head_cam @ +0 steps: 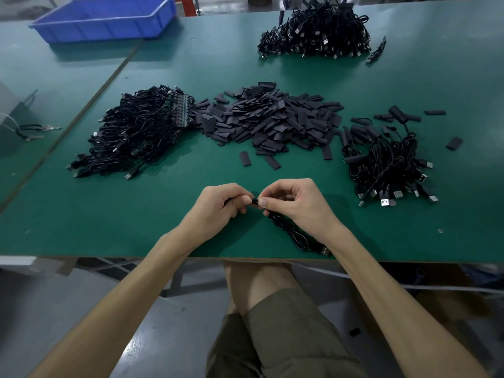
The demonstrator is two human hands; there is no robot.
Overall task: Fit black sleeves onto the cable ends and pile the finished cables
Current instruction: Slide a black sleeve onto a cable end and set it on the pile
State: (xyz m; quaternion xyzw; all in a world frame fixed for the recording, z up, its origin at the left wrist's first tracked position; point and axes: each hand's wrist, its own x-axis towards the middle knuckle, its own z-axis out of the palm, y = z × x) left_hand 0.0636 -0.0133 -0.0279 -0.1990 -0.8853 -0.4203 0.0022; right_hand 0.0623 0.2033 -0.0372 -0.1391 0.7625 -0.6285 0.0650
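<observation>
Lower centre, my left hand [222, 204] pinches a black sleeve [254, 200], my right hand [296, 204] pinches the cable [297, 237]; I'd keep both aligned while pushing.

curled left hand [221, 206] beside curled right hand [296, 204]
</observation>
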